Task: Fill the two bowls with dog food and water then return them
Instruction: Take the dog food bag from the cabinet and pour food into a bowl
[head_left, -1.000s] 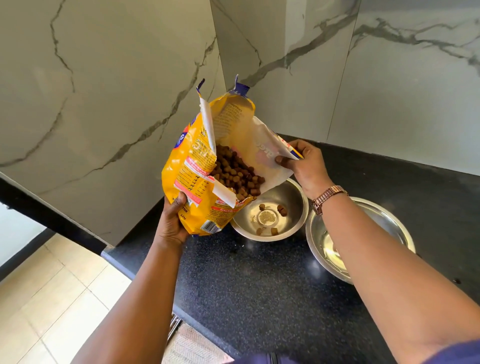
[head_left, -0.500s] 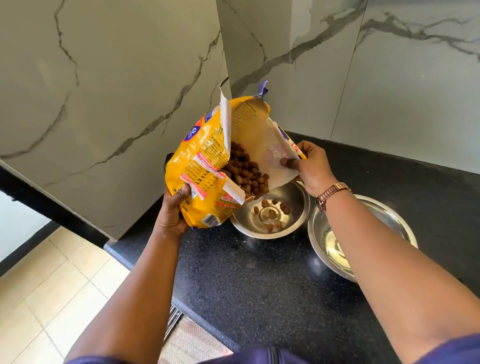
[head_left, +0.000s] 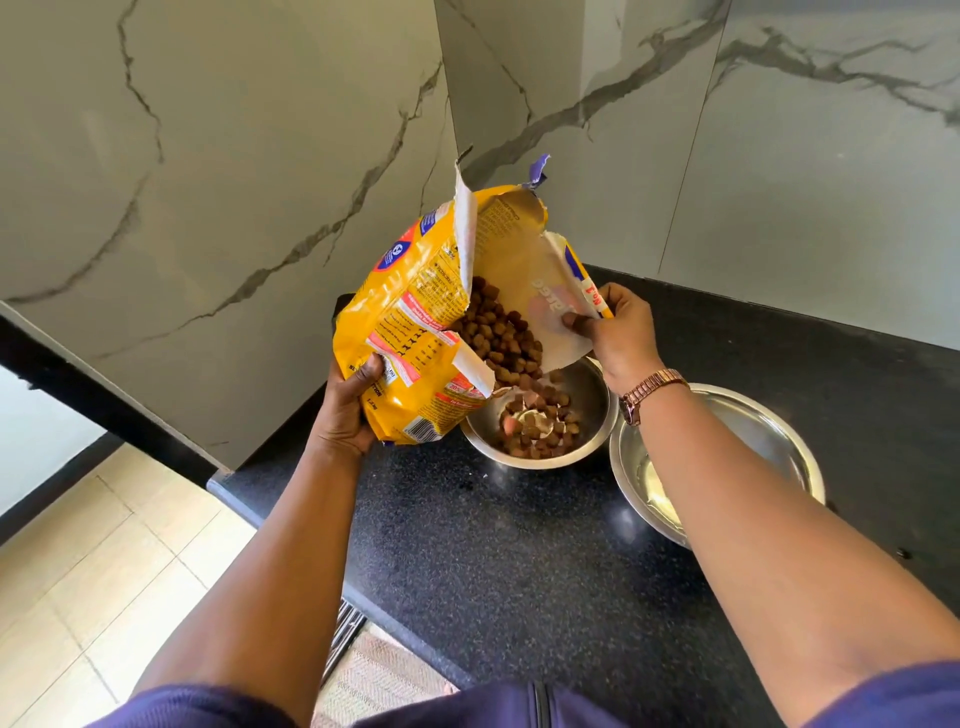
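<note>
A yellow dog food bag (head_left: 415, 322) is tilted over a small steel bowl (head_left: 592, 395) on the black counter (head_left: 519, 545). Brown kibble (head_left: 498, 338) spills from the torn mouth into that bowl, where a pile of kibble (head_left: 540, 431) lies. My left hand (head_left: 348, 410) grips the bag's bottom from below. My right hand (head_left: 618, 332) pinches the bag's torn flap at the mouth. A second, larger steel bowl (head_left: 769, 431) sits to the right, partly hidden by my right forearm; its visible part holds no kibble.
Marble wall panels (head_left: 779, 182) close the corner behind the counter. The counter's front-left edge (head_left: 270, 514) drops to a tiled floor (head_left: 93, 597). A woven mat (head_left: 379, 675) lies on the floor near my body.
The bag has tipped further and kibble now pours out; the small bowl went from a few pieces to a pile. Both hands keep their grip.
</note>
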